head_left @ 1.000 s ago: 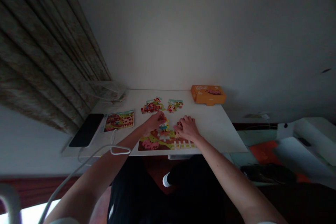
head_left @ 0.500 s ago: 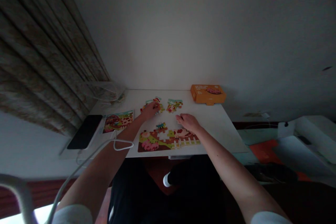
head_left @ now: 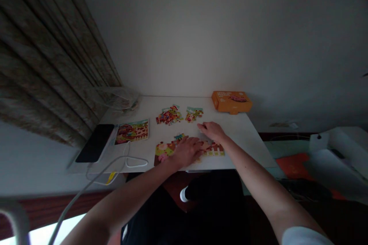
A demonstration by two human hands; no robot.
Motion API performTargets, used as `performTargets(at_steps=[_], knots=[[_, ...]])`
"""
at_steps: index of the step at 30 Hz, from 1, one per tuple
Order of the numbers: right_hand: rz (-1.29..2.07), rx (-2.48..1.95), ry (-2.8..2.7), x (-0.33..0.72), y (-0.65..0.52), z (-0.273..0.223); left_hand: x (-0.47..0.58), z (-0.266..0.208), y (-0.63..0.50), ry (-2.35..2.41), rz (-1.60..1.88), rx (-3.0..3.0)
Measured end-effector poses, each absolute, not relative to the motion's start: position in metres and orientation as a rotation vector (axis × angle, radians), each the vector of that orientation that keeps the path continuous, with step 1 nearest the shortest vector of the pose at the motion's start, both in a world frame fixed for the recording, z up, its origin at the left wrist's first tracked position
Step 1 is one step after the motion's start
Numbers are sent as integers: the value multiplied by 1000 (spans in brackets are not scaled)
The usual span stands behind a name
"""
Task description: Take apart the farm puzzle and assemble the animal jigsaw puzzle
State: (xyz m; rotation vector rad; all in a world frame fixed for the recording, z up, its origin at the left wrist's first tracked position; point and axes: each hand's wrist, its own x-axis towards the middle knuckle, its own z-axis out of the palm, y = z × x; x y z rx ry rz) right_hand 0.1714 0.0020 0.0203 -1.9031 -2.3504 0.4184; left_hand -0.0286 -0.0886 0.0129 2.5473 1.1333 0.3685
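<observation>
My left hand [head_left: 188, 151] lies palm down across the partly joined jigsaw puzzle [head_left: 161, 157], its fingers stretched out and apart. It hides the middle of the puzzle, and no piece shows in its fingers. My right hand [head_left: 212, 131] rests just beyond the puzzle's right part with fingers curled together; whatever is inside them, if anything, is hidden. A small blue-topped puzzle piece [head_left: 179, 136] pokes out above the left hand. Farther back lie a larger heap of loose puzzle pieces [head_left: 169, 115] and a smaller group of pieces [head_left: 194, 114].
A picture card [head_left: 131, 131] of a farm scene lies on the left, beside a dark tablet or phone [head_left: 95, 143]. A white cable [head_left: 138, 162] loops over the table's front left edge. An orange box [head_left: 231, 102] stands at the back right, a clear plastic bag [head_left: 119, 99] at the back left.
My left hand has left the loose pieces at the back and come down to the puzzle near the front edge. My right hand stays nearly where it was, still curled.
</observation>
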Motion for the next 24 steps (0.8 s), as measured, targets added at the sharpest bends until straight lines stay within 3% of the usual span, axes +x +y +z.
performTargets(at_steps=[6, 12, 18, 24], knots=[[632, -1907, -2198, 187, 11, 17, -17, 12, -78, 1329, 314, 2500], [619, -1919, -2131, 193, 17, 14, -18, 14, -55, 1559, 325, 2452], [584, -1890, -2154, 189, 16, 20, 11, 9, -94, 1139, 450, 2564], [663, -1825, -2019, 186, 19, 28, 53, 10, -103, 1407, 660, 2011]])
